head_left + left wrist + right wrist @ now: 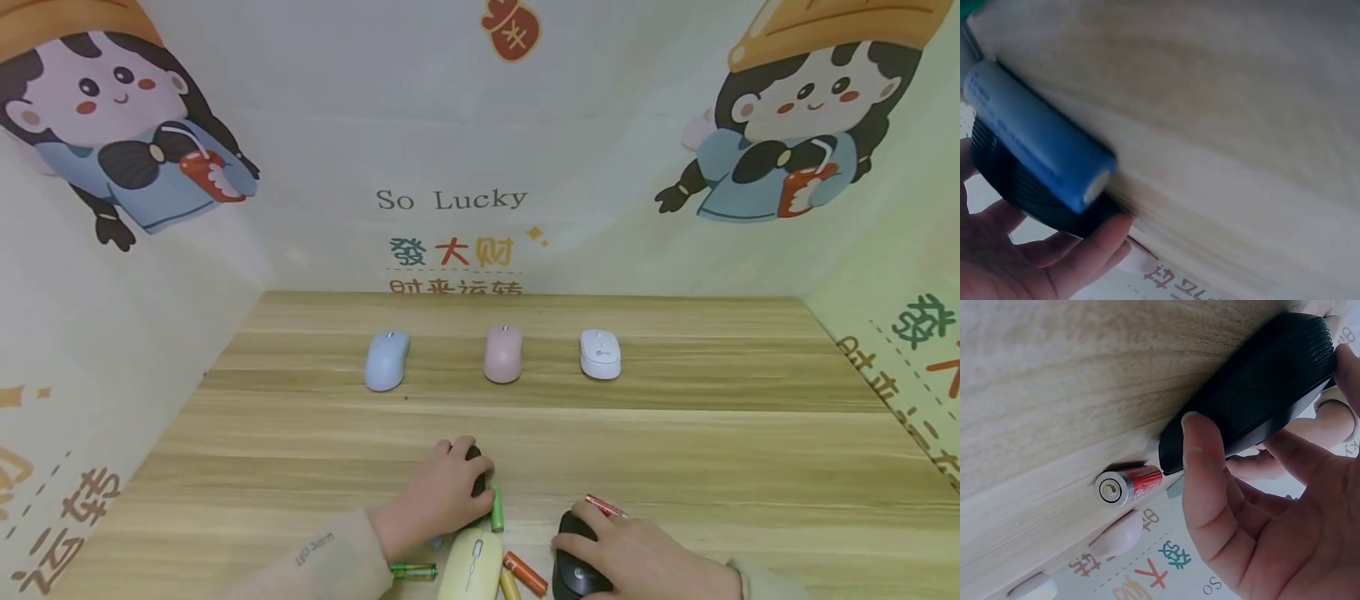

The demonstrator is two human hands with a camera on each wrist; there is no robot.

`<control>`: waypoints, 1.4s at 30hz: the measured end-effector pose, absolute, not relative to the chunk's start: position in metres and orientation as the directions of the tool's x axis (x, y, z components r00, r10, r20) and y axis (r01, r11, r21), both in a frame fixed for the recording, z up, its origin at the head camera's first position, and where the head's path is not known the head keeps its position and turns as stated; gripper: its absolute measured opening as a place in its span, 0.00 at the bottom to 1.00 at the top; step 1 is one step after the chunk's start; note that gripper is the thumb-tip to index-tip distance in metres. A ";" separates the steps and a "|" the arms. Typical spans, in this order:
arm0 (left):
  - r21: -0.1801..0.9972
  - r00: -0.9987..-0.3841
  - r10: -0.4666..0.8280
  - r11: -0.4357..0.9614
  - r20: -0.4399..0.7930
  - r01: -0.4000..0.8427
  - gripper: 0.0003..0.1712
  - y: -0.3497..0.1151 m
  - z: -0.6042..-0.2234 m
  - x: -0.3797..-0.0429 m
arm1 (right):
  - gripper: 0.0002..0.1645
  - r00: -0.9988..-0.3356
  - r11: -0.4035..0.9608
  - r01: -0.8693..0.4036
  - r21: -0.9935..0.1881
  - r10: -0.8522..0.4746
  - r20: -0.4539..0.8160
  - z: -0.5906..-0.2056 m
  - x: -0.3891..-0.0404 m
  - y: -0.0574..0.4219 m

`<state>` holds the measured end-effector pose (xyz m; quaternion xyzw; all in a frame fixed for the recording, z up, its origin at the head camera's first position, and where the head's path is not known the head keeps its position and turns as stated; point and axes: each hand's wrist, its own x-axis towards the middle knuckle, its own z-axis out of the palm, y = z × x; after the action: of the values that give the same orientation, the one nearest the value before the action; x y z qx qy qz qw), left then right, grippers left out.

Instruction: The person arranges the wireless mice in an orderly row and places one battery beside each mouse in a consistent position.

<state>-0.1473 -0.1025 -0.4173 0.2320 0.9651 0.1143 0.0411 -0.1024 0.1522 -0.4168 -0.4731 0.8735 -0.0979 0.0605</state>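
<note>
My left hand (438, 496) grips a black mouse (478, 473), its fingers curled over the sides; most of that mouse is hidden in the head view. In the left wrist view a blue battery (1041, 134) lies close beside this black mouse (1013, 175). A green battery (497, 508) lies by the left thumb. My right hand (645, 554) holds another black mouse (576, 575), thumb and fingers on opposite sides. Just beyond its front end is a red battery (1135, 483). Between the hands sits a yellow mouse (471, 567).
Near the yellow mouse lie an orange battery (525, 573), a yellow battery (509, 585) and another green battery (414, 572). Farther back on the wooden table (675, 433) stand a blue mouse (387, 361), a pink mouse (503, 355) and a white mouse (600, 355). Printed cloth walls (322, 167) surround it.
</note>
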 end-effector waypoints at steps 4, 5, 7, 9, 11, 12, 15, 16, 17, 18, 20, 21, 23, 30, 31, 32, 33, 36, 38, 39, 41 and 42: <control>0.241 -0.896 0.443 0.871 -0.010 0.428 0.17 -0.101 -0.420 -0.147 | 0.34 -0.547 0.534 -0.809 -0.244 -0.837 -0.018 -0.416 -0.102 0.152; 0.247 -0.898 0.440 0.871 -0.011 0.424 0.18 -0.100 -0.420 -0.147 | 0.35 -0.549 0.536 -0.808 -0.246 -0.836 -0.020 -0.416 -0.102 0.152; 0.251 -0.902 0.432 0.874 -0.016 0.415 0.18 -0.100 -0.421 -0.148 | 0.36 -0.555 0.544 -0.800 -0.255 -0.831 -0.032 -0.415 -0.102 0.152; 0.263 -0.907 0.420 0.878 -0.023 0.400 0.17 -0.100 -0.421 -0.148 | 0.36 -0.560 0.551 -0.794 -0.256 -0.827 -0.043 -0.415 -0.102 0.152; 0.278 -0.916 0.401 0.883 -0.028 0.378 0.15 -0.100 -0.421 -0.148 | 0.36 -0.567 0.560 -0.789 -0.255 -0.822 -0.053 -0.415 -0.102 0.151; 0.286 -0.920 0.391 0.885 -0.030 0.366 0.14 -0.099 -0.421 -0.148 | 0.36 -0.569 0.563 -0.787 -0.253 -0.820 -0.056 -0.415 -0.102 0.151; 0.309 -0.930 0.366 0.889 -0.035 0.339 0.12 -0.100 -0.419 -0.148 | 0.37 -0.568 0.562 -0.791 -0.241 -0.821 -0.051 -0.415 -0.102 0.150; 0.312 -0.932 0.360 0.890 -0.037 0.331 0.12 -0.100 -0.418 -0.149 | 0.37 -0.568 0.561 -0.791 -0.243 -0.822 -0.050 -0.416 -0.101 0.150; 0.316 -0.936 0.351 0.892 -0.038 0.322 0.13 -0.102 -0.417 -0.150 | 0.38 -0.568 0.562 -0.790 -0.246 -0.821 -0.052 -0.416 -0.101 0.150; 0.322 -0.938 0.343 0.893 -0.039 0.314 0.13 -0.103 -0.416 -0.151 | 0.38 -0.569 0.563 -0.788 -0.250 -0.821 -0.055 -0.416 -0.101 0.150; 0.337 -0.944 0.328 0.894 -0.045 0.295 0.14 -0.109 -0.411 -0.155 | 0.39 -0.568 0.563 -0.785 -0.260 -0.821 -0.060 -0.416 -0.101 0.150; 0.335 -0.946 0.321 0.897 -0.048 0.287 0.15 -0.113 -0.409 -0.157 | 0.39 -0.569 0.563 -0.783 -0.266 -0.820 -0.062 -0.416 -0.101 0.150; 0.326 -0.950 0.306 0.905 -0.053 0.273 0.17 -0.124 -0.403 -0.164 | 0.39 -0.566 0.557 -0.788 -0.262 -0.823 -0.048 -0.417 -0.101 0.150; 0.280 -0.964 0.262 0.930 -0.048 0.239 0.19 -0.171 -0.397 -0.190 | 0.35 -0.528 0.507 -0.842 -0.183 -0.844 0.093 -0.422 -0.099 0.153; 0.280 -0.965 0.258 0.931 -0.048 0.234 0.19 -0.177 -0.397 -0.192 | 0.35 -0.526 0.504 -0.844 -0.181 -0.844 0.102 -0.422 -0.099 0.153; 0.282 -0.965 0.259 0.930 -0.047 0.236 0.19 -0.183 -0.397 -0.194 | 0.35 -0.525 0.503 -0.845 -0.180 -0.844 0.110 -0.422 -0.099 0.153; 0.282 -0.964 0.259 0.930 -0.053 0.235 0.19 -0.188 -0.398 -0.194 | 0.35 -0.527 0.503 -0.844 -0.189 -0.843 0.107 -0.422 -0.099 0.153; 0.274 -0.960 0.268 0.932 -0.081 0.237 0.18 -0.200 -0.399 -0.194 | 0.35 -0.536 0.511 -0.834 -0.209 -0.840 0.085 -0.421 -0.099 0.153; 0.274 -0.958 0.269 0.933 -0.101 0.233 0.17 -0.205 -0.401 -0.192 | 0.36 -0.539 0.514 -0.829 -0.219 -0.839 0.070 -0.421 -0.099 0.152; 0.274 -0.957 0.268 0.934 -0.108 0.230 0.17 -0.207 -0.402 -0.192 | 0.36 -0.541 0.516 -0.826 -0.226 -0.839 0.062 -0.420 -0.099 0.152; 0.275 -0.956 0.271 0.933 -0.109 0.233 0.16 -0.211 -0.405 -0.191 | 0.36 -0.543 0.518 -0.824 -0.230 -0.838 0.055 -0.420 -0.100 0.152; 0.280 -0.956 0.273 0.931 -0.107 0.234 0.16 -0.212 -0.406 -0.191 | 0.36 -0.543 0.519 -0.822 -0.234 -0.838 0.052 -0.419 -0.100 0.152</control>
<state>-0.1913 -0.2124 -0.4063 0.1292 0.9799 0.1335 0.0723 -0.0999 0.1517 -0.4193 -0.4768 0.8707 -0.1158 0.0336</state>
